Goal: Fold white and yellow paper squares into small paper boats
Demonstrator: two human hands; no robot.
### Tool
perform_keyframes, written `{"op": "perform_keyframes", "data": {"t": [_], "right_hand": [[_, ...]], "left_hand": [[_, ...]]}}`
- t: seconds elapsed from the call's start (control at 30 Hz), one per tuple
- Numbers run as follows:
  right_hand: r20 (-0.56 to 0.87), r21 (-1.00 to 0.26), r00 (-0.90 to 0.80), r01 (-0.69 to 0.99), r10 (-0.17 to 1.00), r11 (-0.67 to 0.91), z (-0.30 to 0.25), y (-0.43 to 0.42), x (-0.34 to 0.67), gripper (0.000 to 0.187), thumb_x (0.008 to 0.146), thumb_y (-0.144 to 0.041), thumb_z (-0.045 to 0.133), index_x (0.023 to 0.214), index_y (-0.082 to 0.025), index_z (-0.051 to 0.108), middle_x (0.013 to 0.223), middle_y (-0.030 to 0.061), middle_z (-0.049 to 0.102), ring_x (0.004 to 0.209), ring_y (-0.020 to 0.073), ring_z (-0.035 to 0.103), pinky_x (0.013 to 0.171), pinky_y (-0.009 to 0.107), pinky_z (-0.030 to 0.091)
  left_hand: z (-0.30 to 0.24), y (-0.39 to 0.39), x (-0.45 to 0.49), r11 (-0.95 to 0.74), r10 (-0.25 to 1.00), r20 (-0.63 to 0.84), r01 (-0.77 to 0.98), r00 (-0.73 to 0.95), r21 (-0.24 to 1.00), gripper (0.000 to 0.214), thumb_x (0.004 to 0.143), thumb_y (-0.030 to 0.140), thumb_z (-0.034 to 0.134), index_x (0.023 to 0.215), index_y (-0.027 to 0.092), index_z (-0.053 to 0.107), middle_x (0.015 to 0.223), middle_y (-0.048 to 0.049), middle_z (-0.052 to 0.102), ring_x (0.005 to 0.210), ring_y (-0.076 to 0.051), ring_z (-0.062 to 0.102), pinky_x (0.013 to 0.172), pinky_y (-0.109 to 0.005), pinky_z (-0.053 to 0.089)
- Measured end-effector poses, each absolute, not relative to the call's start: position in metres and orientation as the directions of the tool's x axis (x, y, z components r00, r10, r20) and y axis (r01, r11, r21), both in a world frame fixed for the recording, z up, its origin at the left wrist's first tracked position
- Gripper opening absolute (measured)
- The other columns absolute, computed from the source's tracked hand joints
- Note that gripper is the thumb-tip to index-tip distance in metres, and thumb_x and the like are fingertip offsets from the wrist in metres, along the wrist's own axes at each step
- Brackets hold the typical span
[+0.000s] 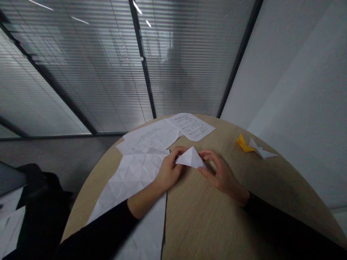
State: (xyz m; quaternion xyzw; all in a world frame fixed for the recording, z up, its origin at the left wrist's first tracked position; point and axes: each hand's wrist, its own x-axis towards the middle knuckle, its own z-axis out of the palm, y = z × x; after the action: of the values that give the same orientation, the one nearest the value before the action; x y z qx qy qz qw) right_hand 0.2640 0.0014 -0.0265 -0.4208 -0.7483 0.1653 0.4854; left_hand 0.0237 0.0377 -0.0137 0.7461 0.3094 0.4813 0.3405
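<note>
A small piece of white folded paper (191, 157), shaped like a triangle with a crease down its middle, is held up just above the table between both hands. Its left corner is pinched by my left hand (171, 167), thumb below and fingers behind. At the right corner, my right hand (218, 171) grips the edge between thumb and fingers. Beneath my left forearm lies a large creased white sheet (130, 177), marked with a pattern of triangular folds. The far side of the folded paper is hidden from me.
Printed sheets (195, 126) lie at the back of the round wooden table (195, 224). On the right rest a yellow paper boat (245, 143) and a white folded paper shape (263, 150). A glass partition with blinds (189, 72) stands behind; a dark chair (40, 180) is at left.
</note>
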Motion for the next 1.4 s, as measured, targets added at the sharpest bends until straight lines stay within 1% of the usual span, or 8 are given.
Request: {"op": "perform_keyframes", "data": {"t": [0.13, 0.4, 0.67, 0.77, 0.9, 1.13, 1.27, 1.4], "right_hand": [[0.578, -0.673, -0.123, 0.487, 0.807, 0.557, -0.028, 0.003, 0.262, 0.032, 0.103, -0.033, 0.077, 0.133, -0.030, 0.069, 0.131, 0.0101, 0.081, 0.111, 0.0294, 0.080, 0.098, 0.047, 0.066], [0.629, -0.660, -0.075, 0.475, 0.774, 0.583, -0.028, 0.012, 0.265, 0.007, 0.104, -0.029, 0.076, 0.101, -0.030, 0.070, 0.116, 0.0080, 0.081, 0.114, 0.0302, 0.079, 0.104, 0.050, 0.064], [0.668, -0.655, -0.075, 0.414, 0.741, 0.632, -0.022, 0.003, 0.263, 0.010, 0.108, -0.023, 0.064, 0.106, -0.032, 0.066, 0.113, 0.0041, 0.086, 0.112, 0.0278, 0.082, 0.107, 0.050, 0.063], [0.715, -0.569, -0.166, 0.427, 0.680, 0.703, -0.020, 0.002, 0.262, 0.019, 0.109, -0.018, 0.058, 0.100, -0.033, 0.065, 0.110, 0.0027, 0.088, 0.109, 0.0274, 0.083, 0.113, 0.055, 0.060], [0.725, -0.530, -0.220, 0.426, 0.652, 0.733, -0.017, -0.001, 0.264, 0.021, 0.107, -0.015, 0.058, 0.098, -0.032, 0.064, 0.109, 0.0032, 0.088, 0.107, 0.0276, 0.083, 0.111, 0.056, 0.060], [0.756, -0.484, -0.220, 0.445, 0.616, 0.753, -0.015, -0.001, 0.267, 0.011, 0.107, -0.020, 0.066, 0.111, -0.030, 0.067, 0.127, 0.0086, 0.082, 0.120, 0.0309, 0.078, 0.107, 0.055, 0.061], [0.697, -0.603, -0.094, 0.459, 0.711, 0.652, -0.030, 0.006, 0.262, 0.057, 0.097, -0.028, 0.086, 0.147, -0.030, 0.060, 0.154, 0.0157, 0.071, 0.144, 0.0379, 0.069, 0.120, 0.064, 0.058], [0.585, -0.752, -0.004, 0.373, 0.811, 0.544, -0.049, 0.012, 0.260, 0.066, 0.094, -0.034, 0.088, 0.152, -0.031, 0.058, 0.145, 0.0143, 0.075, 0.130, 0.0372, 0.077, 0.109, 0.060, 0.067]], "left_hand": [[-0.014, 0.037, 0.023, -0.566, 0.792, 0.488, 0.143, 0.368, 0.812, 0.047, 0.083, 0.004, 0.056, 0.124, 0.023, 0.068, 0.115, -0.0060, 0.079, 0.102, -0.023, 0.075, 0.091, -0.037, 0.061], [-0.010, 0.034, 0.023, -0.525, 0.794, 0.412, 0.164, 0.447, 0.835, 0.046, 0.085, 0.007, 0.061, 0.127, 0.023, 0.072, 0.118, -0.0058, 0.081, 0.103, -0.025, 0.077, 0.083, -0.034, 0.061], [-0.011, 0.039, 0.025, -0.542, 0.823, 0.477, 0.175, 0.308, 0.822, 0.024, 0.116, 0.034, 0.060, 0.111, 0.024, 0.081, 0.150, -0.0113, 0.073, 0.143, -0.031, 0.067, 0.128, -0.056, 0.048], [-0.017, 0.042, 0.028, -0.482, 0.864, 0.444, 0.136, 0.238, 0.865, 0.017, 0.110, 0.034, 0.072, 0.123, 0.023, 0.076, 0.136, -0.0116, 0.079, 0.128, -0.028, 0.074, 0.115, -0.050, 0.057], [-0.021, 0.042, 0.029, -0.426, 0.880, 0.388, 0.093, 0.276, 0.900, 0.045, 0.100, 0.032, 0.085, 0.141, 0.022, 0.071, 0.108, -0.0062, 0.081, 0.102, -0.024, 0.077, 0.098, -0.041, 0.062], [-0.018, 0.042, 0.027, -0.431, 0.882, 0.381, 0.150, 0.277, 0.890, 0.023, 0.108, 0.042, 0.076, 0.114, 0.020, 0.079, 0.107, -0.0062, 0.081, 0.096, -0.022, 0.073, 0.085, -0.035, 0.057], [-0.017, 0.040, 0.028, -0.443, 0.866, 0.416, 0.042, 0.278, 0.895, 0.024, 0.108, 0.043, 0.076, 0.114, 0.020, 0.076, 0.107, -0.0061, 0.080, 0.098, -0.022, 0.073, 0.086, -0.034, 0.059], [-0.016, 0.038, 0.029, -0.406, 0.883, 0.395, -0.007, 0.253, 0.914, 0.028, 0.108, 0.046, 0.077, 0.116, 0.020, 0.075, 0.106, -0.0061, 0.079, 0.094, -0.020, 0.073, 0.083, -0.032, 0.059]]}}
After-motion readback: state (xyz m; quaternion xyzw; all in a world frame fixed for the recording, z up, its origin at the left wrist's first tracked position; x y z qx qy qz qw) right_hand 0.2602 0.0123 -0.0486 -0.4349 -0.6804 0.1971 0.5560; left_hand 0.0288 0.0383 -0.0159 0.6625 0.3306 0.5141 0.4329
